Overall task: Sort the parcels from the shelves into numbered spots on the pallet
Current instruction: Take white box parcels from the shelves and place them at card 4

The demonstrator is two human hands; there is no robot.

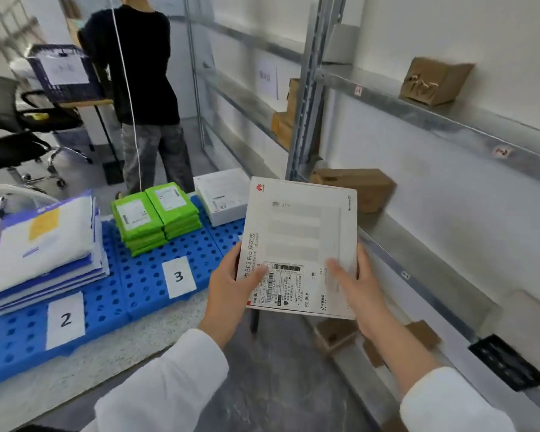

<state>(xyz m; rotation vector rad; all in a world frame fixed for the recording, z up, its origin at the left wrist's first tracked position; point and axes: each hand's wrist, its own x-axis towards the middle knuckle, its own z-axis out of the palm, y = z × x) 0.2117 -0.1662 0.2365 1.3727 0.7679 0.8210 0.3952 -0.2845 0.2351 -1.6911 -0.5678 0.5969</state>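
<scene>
Your left hand [228,288] and right hand [356,285] both pinch the flat white box [296,232] by its lower corners, beside the pallet [144,275] — it looks rigid, light and smooth, so 2-handed edge grips suit it.

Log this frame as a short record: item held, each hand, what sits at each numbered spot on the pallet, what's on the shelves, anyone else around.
held: flat white box with a shipping label
left hand: grips the box's left edge
right hand: grips its lower right edge
pallet: blue, perforated
card 2: white and blue mailers stacked behind it
card 3: two stacks of green parcels behind it
far end: second white box
shelves: brown cardboard boxes on several levels
bystander: dark top, back turned
</scene>
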